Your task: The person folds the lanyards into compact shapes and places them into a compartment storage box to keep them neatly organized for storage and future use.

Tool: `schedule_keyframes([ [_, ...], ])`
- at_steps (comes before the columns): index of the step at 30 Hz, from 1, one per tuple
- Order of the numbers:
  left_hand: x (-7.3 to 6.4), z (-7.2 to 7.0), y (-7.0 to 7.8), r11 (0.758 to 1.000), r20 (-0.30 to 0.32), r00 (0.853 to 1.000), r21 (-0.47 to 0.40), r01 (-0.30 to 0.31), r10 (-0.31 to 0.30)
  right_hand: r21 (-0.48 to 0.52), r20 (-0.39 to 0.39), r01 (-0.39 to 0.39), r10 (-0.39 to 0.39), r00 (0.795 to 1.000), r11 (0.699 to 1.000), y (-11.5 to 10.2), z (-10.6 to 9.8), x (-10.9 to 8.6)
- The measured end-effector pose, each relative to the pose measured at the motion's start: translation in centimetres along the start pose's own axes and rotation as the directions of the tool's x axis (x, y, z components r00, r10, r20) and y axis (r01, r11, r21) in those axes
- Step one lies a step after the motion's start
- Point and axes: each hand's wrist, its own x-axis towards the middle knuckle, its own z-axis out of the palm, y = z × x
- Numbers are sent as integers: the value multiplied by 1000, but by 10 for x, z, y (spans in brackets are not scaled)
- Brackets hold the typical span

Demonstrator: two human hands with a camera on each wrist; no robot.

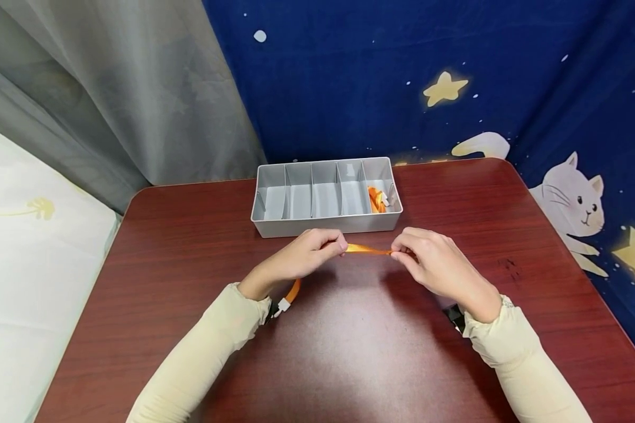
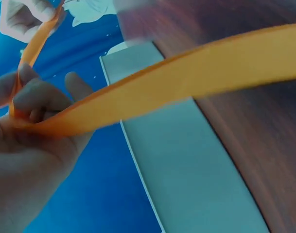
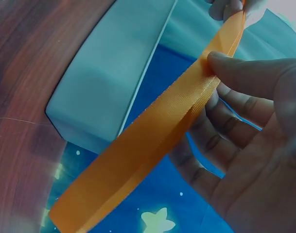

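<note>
- Orange strap [image 1: 368, 249]: pinched by both grips, left hand [image 1: 306, 254] and right hand [image 1: 438, 263], span running left-right above desk [image 1: 349, 352].
- White clip [image 1: 283, 306] on strap's end, near left wrist.
- Gray tray [image 1: 328, 225] just beyond; rightmost compartment, nearer right hand, holds orange bundle [image 1: 376, 202].
- No readable brands, labels.

I'm pinching a satiny, finely woven ribbon [image 3: 138, 153]; at twelve o'clock a tray [image 1: 325, 225] is showing smooth, matt plastic, while toward six the wood-grained tabletop [image 1: 349, 346] is shining glossily.
</note>
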Motion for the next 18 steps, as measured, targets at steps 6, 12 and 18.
schedule_keyframes([
  [6,-1,-10,2,998,77,996,-49,-35,38,4,-20,-18,18,1000,1000,-1,-6,1],
  [12,-1,-14,4,997,99,993,-18,-69,71,3,-42,-15,15,999,1000,-1,-10,2],
  [18,-1,-15,6,998,107,992,-2,-68,68,4,-40,-19,19,999,1000,-3,-13,2],
])
